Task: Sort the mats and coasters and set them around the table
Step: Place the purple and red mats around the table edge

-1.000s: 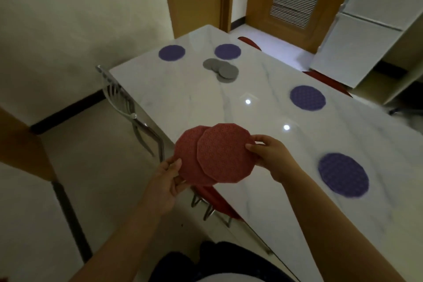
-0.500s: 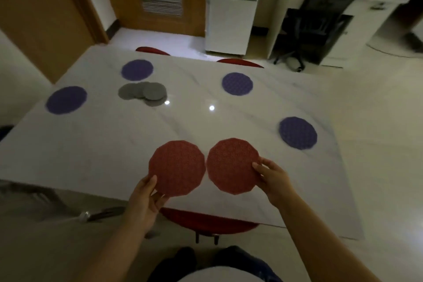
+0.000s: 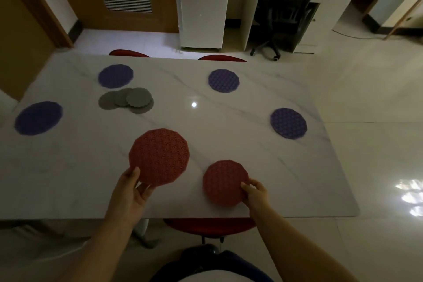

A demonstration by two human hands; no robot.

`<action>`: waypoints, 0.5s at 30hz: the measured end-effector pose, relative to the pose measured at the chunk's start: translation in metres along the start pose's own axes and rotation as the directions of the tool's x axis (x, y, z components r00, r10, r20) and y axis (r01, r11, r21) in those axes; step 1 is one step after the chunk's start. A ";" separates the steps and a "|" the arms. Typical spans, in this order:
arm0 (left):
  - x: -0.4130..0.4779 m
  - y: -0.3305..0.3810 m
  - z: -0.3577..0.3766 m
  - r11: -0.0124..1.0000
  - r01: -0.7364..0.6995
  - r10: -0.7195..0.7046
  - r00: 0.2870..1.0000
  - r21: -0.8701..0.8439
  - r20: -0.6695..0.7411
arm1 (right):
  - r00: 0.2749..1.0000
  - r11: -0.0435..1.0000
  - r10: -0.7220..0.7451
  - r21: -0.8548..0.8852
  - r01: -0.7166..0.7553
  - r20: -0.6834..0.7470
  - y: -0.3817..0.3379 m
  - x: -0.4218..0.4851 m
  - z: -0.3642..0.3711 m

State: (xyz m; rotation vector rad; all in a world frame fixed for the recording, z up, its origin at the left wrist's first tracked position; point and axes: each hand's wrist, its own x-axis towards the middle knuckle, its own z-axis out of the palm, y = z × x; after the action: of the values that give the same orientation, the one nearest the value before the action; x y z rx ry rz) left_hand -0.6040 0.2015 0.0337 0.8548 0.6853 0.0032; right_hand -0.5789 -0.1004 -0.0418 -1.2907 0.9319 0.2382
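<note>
Red mats first: left hand (image 3: 130,192) pinches the left red mat (image 3: 159,155) at its 7 o'clock edge, thumb on top, other fingers under & mostly hidden; I can't tell if that mat touches the marble table (image 3: 68,167) or floats above it. Right hand (image 3: 256,192) grips the right red mat (image 3: 225,182) at its 4 o'clock edge, near the table's 6 o'clock side; fingers underneath not visible. Four purple mats (image 3: 223,80) sit around the table at approx 9, 11, 1 & 3 o'clock. Grey coasters (image 3: 128,101) overlap in a loose pile near 10 o'clock, exact count hard to make out. Red chair (image 3: 209,225) at 6 o'clock mostly hidden under the table.
</note>
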 end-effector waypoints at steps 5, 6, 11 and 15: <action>0.000 0.000 -0.008 1.000 0.005 -0.005 1.000 0.002 -0.013 | 0.985 0.966 -0.098 -0.250 0.060 -0.142 0.002 0.008 0.002; 0.000 0.001 -0.009 1.000 0.006 -0.006 1.000 0.002 -0.018 | 0.982 0.950 -0.116 -0.305 0.067 -0.148 0.001 0.008 0.002; 0.001 0.001 -0.008 1.000 0.000 0.000 1.000 0.013 -0.020 | 0.982 0.820 -0.171 -0.565 0.093 -0.086 -0.004 0.009 0.000; 0.001 -0.001 -0.009 1.000 0.003 -0.003 1.000 0.013 -0.020 | 0.979 0.743 -0.201 -0.659 0.122 -0.045 -0.008 0.004 0.002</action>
State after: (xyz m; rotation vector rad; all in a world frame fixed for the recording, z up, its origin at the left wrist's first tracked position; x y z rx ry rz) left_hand -0.6085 0.2073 0.0289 0.8675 0.7060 0.0045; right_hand -0.5701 -0.1022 -0.0388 -2.0507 0.8501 0.3786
